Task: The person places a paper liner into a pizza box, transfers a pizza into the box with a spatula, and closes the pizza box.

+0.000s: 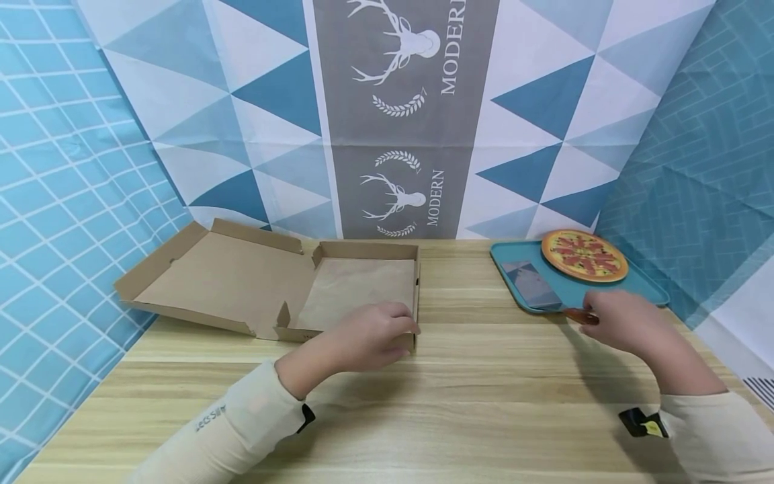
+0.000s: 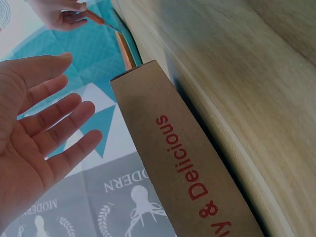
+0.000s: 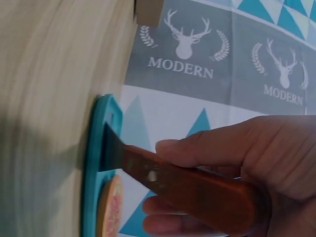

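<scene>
Above pale wooden table [image 1: 471,403], left hand [image 1: 370,338] loose, right hand [image 1: 629,326] gripping brown-handled spatula [image 1: 533,286], haste could slide round pizza [image 1: 584,256] off teal tray [image 1: 641,286].

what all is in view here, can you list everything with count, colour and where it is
pizza box: 1, brown, open on the table's left
tray: 1, teal, table's far right
pizza: 1, orange-rimmed with red topping, on the tray
spatula: 1, grey blade and red-brown handle, blade over the tray
table: 1, light wood, beneath everything
wall coverings: 3, blue, white and grey, left, back and right
white surface: 1, white, far right, unclear what
wrist devices: 2, black, at the cuffs
sleeves: 2, cream, lower left and right
left hand: 1, bare, by the box's near right corner
right hand: 1, bare, gripping the handle
</scene>
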A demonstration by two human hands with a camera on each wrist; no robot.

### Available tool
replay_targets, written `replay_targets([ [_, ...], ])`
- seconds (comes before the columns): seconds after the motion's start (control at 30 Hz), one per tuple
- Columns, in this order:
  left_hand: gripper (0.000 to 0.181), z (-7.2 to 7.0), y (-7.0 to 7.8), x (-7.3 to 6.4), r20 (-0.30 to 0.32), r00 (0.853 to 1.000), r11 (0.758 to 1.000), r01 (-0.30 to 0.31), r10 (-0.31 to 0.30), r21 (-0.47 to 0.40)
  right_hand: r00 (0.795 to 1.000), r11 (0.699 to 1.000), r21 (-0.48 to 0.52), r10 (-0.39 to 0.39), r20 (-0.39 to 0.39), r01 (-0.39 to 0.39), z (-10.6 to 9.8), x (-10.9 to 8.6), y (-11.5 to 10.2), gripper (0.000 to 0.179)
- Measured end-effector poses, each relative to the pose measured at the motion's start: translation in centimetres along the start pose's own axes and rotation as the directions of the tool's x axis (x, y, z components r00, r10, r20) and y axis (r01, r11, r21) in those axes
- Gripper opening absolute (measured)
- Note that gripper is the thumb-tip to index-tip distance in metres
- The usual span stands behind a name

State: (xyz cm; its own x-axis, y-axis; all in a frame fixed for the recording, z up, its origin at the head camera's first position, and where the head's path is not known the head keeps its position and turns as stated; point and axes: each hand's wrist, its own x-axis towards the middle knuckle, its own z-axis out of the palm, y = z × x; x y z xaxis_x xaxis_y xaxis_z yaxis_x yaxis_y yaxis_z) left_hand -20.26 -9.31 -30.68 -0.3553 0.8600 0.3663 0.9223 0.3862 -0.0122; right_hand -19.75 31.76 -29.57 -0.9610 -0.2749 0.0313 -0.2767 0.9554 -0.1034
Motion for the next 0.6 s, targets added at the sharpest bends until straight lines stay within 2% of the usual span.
replay_targets([
  [0.17, 0.025, 0.00, 0.16, 0.13, 0.016, 1.000, 1.000, -0.003, 0.003, 0.015, 1.000, 1.000, 0.005, -0.008, -0.007, 0.008, 0.68, 0.14, 0.42, 0.010],
  [0.33, 0.024, 0.05, 0.24, 0.16, 0.010, 1.000, 1.000, -0.006, 0.006, 0.007, 0.998, 0.999, 0.034, 0.009, -0.058, -0.007, 1.01, 0.08, 0.48, 0.012],
  [0.6, 0.023, 0.21, 0.21, 0.17, -0.003, 1.000, 1.000, -0.015, 0.015, 0.001, 0.979, 0.984, 0.135, 0.134, -0.154, -0.113, 0.27, 0.08, 0.16, 0.014],
])
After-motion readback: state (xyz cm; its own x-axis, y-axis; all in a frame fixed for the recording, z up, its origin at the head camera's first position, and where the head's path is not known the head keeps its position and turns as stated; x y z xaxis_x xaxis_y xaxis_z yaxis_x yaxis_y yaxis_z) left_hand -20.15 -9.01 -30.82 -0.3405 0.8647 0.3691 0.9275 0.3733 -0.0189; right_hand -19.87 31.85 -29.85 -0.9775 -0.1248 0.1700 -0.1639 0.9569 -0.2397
